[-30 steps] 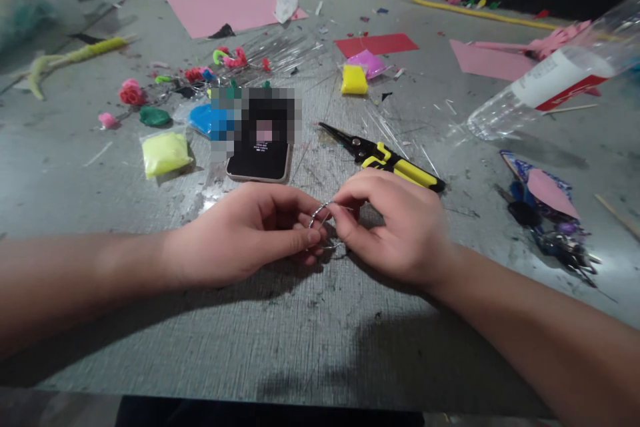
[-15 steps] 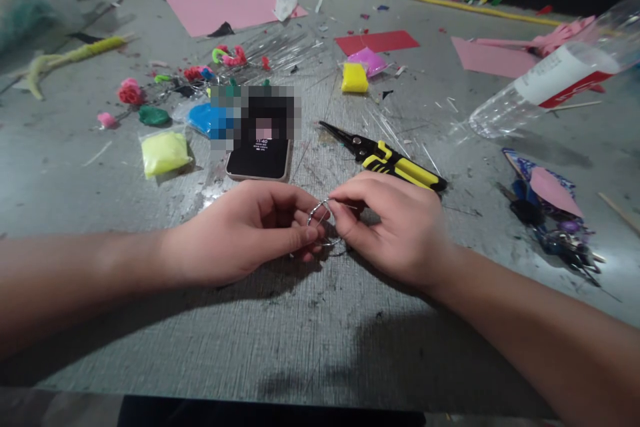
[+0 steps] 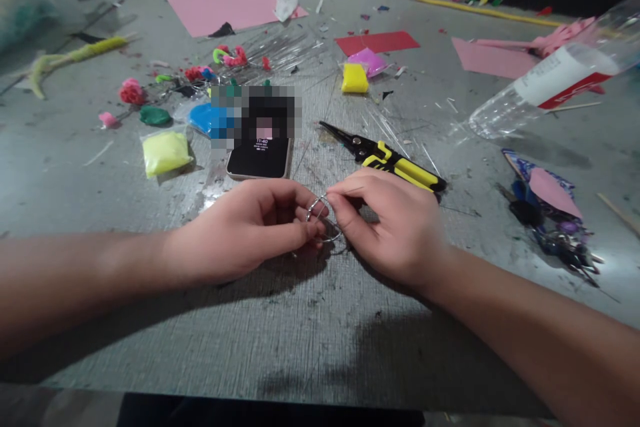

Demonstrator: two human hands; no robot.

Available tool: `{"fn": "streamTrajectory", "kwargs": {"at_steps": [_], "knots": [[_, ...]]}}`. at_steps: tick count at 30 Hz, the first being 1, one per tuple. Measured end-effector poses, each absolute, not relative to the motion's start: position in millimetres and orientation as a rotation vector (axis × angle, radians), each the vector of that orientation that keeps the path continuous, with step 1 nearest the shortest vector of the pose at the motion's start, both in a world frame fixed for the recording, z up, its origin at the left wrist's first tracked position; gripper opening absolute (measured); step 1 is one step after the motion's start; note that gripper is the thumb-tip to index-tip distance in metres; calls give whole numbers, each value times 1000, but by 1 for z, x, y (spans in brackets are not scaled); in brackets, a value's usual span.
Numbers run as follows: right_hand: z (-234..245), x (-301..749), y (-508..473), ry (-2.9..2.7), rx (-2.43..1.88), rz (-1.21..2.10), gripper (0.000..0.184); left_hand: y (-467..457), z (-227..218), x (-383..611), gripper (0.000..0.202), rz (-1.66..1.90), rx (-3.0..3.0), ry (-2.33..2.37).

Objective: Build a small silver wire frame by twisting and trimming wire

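Observation:
A small ring of twisted silver wire (image 3: pixel 335 237) is held between my two hands, low above the table. My left hand (image 3: pixel 250 230) pinches the ring's left side between thumb and fingers. On the upper right of the ring, my right hand (image 3: pixel 387 223) pinches the wire between thumb and forefinger, and a thin wire end sticks out past the fingers. Pliers with black and yellow handles (image 3: pixel 385 159) lie just beyond my right hand. Beyond my left hand lies a phone (image 3: pixel 260 159) with its screen lit, partly blurred out.
Bags of yellow clay (image 3: pixel 165 153) and blue clay (image 3: pixel 207 119) lie left of the phone. Clay flowers (image 3: pixel 132 91) and loose wires (image 3: pixel 280 53) are behind. A plastic bottle (image 3: pixel 543 90) lies at right, with keys (image 3: pixel 565 247) nearer. Pink paper (image 3: pixel 225 7) lies farther back.
The right fingertips have shifted slightly up and left along the ring, and the wire end now points more upward. The left hand keeps its pinch, with small finger shifts.

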State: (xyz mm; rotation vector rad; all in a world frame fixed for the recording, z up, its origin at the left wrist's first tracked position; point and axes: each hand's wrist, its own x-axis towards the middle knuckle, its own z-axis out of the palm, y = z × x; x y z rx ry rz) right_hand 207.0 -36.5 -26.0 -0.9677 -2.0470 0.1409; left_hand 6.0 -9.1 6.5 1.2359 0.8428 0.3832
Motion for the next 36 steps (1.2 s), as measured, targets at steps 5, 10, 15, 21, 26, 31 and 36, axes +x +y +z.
{"fn": "streamTrajectory", "kwargs": {"at_steps": [5, 10, 15, 21, 26, 31, 36], "knots": [[-26, 207, -38, -2048, -974, 88, 9, -10, 5, 6, 15, 384, 1264, 849], [-25, 208, -38, -2052, -987, 124, 9, -9, 3, 5, 19, 373, 1295, 820], [-25, 208, -38, -2070, -975, 185, 8, -9, 4, 4, 21, 370, 1297, 824], [-29, 207, -36, -2066, -958, 188, 8, -9, 3, 2, 27, 344, 1448, 837], [-28, 206, -37, -2070, -963, 200, 8, -9, 1, 2, 28, 345, 1472, 828], [-28, 205, -40, -2046, -1019, 210, 8, -9, 3, 6, 25, 373, 1380, 809], [-26, 203, -42, -1991, -1100, 355, 11, -8, 4, 8, 22, 377, 1278, 819]]}}
